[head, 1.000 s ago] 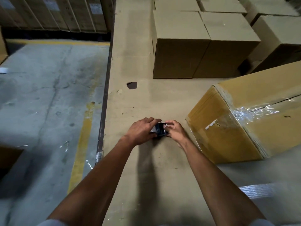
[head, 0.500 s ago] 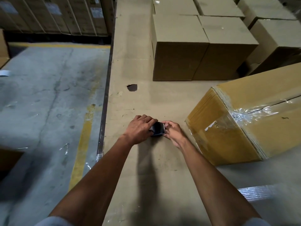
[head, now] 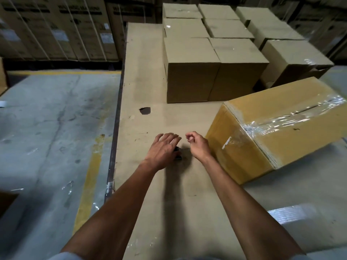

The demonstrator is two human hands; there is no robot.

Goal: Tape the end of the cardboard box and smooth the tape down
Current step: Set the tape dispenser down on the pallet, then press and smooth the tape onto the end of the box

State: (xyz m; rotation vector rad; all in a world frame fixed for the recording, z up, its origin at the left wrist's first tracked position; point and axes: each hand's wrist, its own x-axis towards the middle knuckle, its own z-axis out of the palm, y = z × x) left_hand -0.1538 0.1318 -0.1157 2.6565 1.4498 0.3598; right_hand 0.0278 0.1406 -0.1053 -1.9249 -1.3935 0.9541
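From the head camera I see my left hand [head: 163,150] spread flat, fingers wide, over a small dark object [head: 178,154] that is mostly hidden; it may be a tape roll. My right hand [head: 198,145] hovers beside it, fingers loosely curled, holding nothing I can make out. The cardboard box [head: 277,126] lies just right of that hand, clear tape [head: 281,122] wrinkled over its seam, its far end cut off.

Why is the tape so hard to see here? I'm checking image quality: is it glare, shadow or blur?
Head view: dim light, with glare on the clear tape over the cardboard box; the left hand covers a small dark object; the arms cast shadows; wide-angle bending at the edges.
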